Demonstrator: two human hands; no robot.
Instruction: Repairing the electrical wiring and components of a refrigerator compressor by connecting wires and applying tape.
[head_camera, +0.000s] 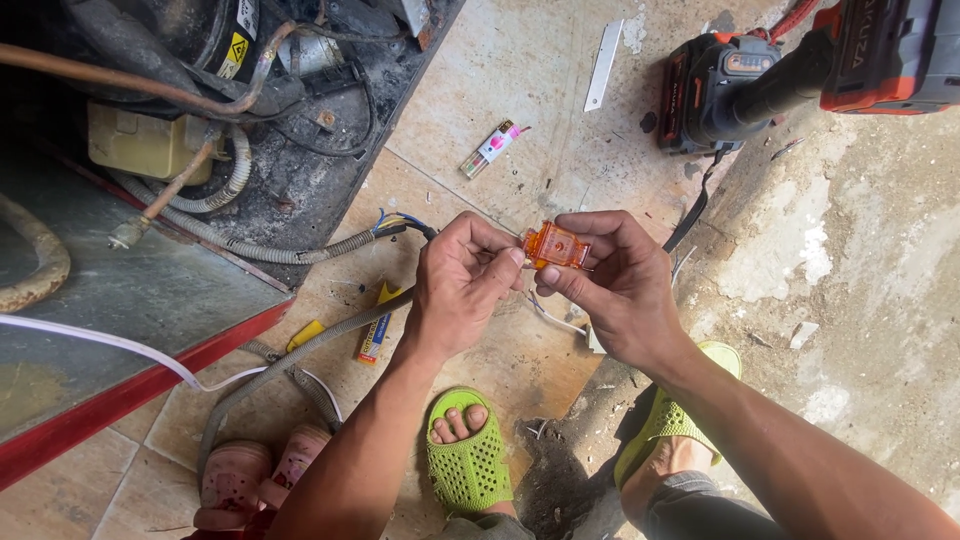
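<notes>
The open back of the appliance (200, 90), with its dark compressor and corrugated hoses, fills the space up and to the left of the orange plug. Up and to the right of the plug lies an orange-and-black cordless power tool (800, 70) on the tiled floor (520, 90). Directly below the plug a green slipper (468, 455) covers one foot. Above and slightly left of the plug lies a small lighter (490, 148), and farther up a bare cutter blade (603, 65).

The left hand (460, 285) is closed in a pinch, thumb and forefinger tips meeting at the plug's left end. The right hand (615, 285) is curled round the orange plug (556, 246), gripping it between thumb and fingers from the right. The plug sits between both hands, held up above the floor. Thin wires (545, 312) hang just under it.

The work in hand looks like fitting or opening the plug's small casing. Doing it well probably means keeping the right hand's grip steady, letting the left fingertips work at the end only, and keeping the thin wires untwisted.
</notes>
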